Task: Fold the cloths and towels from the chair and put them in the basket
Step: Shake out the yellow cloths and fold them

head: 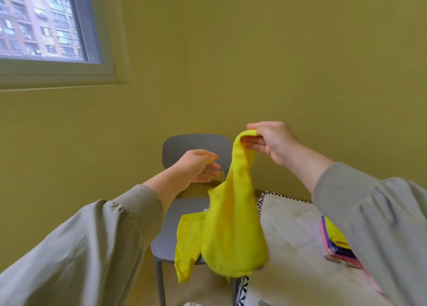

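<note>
Yellow cloth (pixel 233 227) pinched by R hand (pixel 275 141), L hand (pixel 196 167) loose, above chair (pixel 196 150)

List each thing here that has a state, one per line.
yellow cloth: unfolded, hanging from the right hand in front of the chair
right hand: pinching the cloth's top
left hand: open, holding nothing
chair: upright, seat partly hidden by the cloth
basket: holds folded cloths
folded cloths: stacked, partly hidden by the right sleeve
</note>
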